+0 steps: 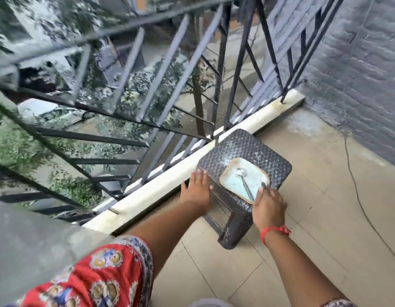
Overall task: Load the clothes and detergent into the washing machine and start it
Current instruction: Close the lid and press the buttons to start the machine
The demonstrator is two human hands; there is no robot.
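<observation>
Woven dark plastic stool (pixel 243 151) stands by the balcony railing (pixel 147 85), carrying a pale plate (pixel 236 185) with a spoon (pixel 245 185). Left hand (pixel 197 191) lies flat and open against the stool's edge, seemingly to steady it; right hand (pixel 269 207) curls on the plate's rim, probably to lift it. No washing machine, clothes or detergent in view.

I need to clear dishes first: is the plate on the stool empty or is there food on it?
Empty of food, as far as visible: the plate on the stool shows a bare pale surface, with only a spoon lying on it.
</observation>
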